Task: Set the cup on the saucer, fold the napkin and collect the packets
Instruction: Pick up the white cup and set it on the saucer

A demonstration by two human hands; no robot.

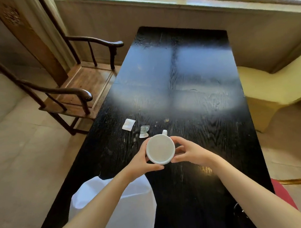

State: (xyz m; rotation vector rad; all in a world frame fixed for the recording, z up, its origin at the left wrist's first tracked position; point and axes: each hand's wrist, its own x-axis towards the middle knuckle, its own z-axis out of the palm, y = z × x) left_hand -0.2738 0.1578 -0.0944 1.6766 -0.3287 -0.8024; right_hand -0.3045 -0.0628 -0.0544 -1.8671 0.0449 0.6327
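Left hand (pixel 141 161), right hand (pixel 192 153) grip round white cup (pixel 160 149)

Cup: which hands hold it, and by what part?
The left hand and right hand grip the cup by opposite sides of its wall; handle untouched.

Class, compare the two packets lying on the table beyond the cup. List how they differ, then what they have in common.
The white packet lies flat and looks whole; the grey packet is crumpled and looks torn. The white packet lies farther from the cup; the grey packet sits nearer, by its handle. Both are small and rest on the black table.
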